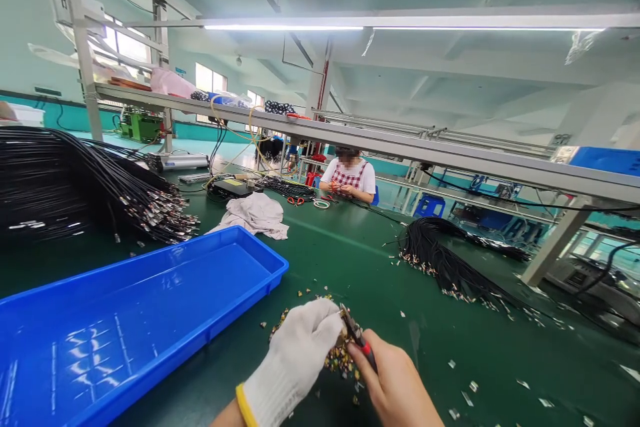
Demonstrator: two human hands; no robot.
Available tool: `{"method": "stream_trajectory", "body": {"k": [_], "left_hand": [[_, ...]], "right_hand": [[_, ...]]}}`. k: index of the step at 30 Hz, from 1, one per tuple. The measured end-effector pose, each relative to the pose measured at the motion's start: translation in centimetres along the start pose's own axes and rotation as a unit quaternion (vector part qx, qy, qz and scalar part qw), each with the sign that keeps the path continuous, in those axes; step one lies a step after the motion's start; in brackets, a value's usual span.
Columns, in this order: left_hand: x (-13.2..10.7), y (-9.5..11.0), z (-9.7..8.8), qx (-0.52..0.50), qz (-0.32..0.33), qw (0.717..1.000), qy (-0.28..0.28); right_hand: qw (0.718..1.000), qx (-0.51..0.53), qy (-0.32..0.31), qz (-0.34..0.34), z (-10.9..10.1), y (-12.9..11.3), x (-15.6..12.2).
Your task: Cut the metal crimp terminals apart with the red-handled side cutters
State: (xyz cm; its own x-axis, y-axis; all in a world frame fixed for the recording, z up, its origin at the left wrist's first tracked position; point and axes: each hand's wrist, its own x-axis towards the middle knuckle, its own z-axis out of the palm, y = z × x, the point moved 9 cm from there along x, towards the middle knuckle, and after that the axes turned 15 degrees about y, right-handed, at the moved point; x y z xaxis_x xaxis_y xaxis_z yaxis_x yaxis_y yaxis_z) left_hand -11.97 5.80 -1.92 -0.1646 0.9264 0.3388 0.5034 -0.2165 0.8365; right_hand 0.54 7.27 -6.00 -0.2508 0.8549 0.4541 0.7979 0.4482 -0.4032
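Pliers (356, 333) — one pair — in the bare right hand (395, 380), gloved left hand (293, 360) beside.

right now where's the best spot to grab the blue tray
Probably the raised rim of the blue tray, along its near long side, coming from your side. That wall faces your gloved left hand, and the rim gives fingers a hold. It's long and shallow, so use both hands, spaced apart, once the cutters are down.

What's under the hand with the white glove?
The white-gloved left hand is over a heap of tiny gold and silver metal scraps on the green work mat. The scraps show around its edges, but the glove hides whatever lies right beneath it.
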Motion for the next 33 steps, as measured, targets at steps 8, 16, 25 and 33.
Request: {"method": "stream_trajectory", "body": {"k": [8, 16, 25, 33], "left_hand": [[0.1, 0.1, -0.2, 0.0, 0.006, 1.0, -0.003], [0.0, 0.0, -0.1, -0.029, -0.009, 1.0, -0.001], [0.0, 0.0, -0.3, -0.001, -0.001, 1.0, 0.005], [0.1, 0.1, -0.2, -0.011, 0.015, 1.0, 0.007]], "right_hand": [[0.999, 0.016, -0.042, 0.015, -0.1, -0.2, 0.0], [0.989, 0.118, -0.08, 0.039, -0.8, -1.1, -0.1], [0.995, 0.074, -0.056, 0.028, -0.7, -0.9, -0.1], [0.998, 0.043, -0.037, 0.019, -0.5, -0.5, -0.1]]}}
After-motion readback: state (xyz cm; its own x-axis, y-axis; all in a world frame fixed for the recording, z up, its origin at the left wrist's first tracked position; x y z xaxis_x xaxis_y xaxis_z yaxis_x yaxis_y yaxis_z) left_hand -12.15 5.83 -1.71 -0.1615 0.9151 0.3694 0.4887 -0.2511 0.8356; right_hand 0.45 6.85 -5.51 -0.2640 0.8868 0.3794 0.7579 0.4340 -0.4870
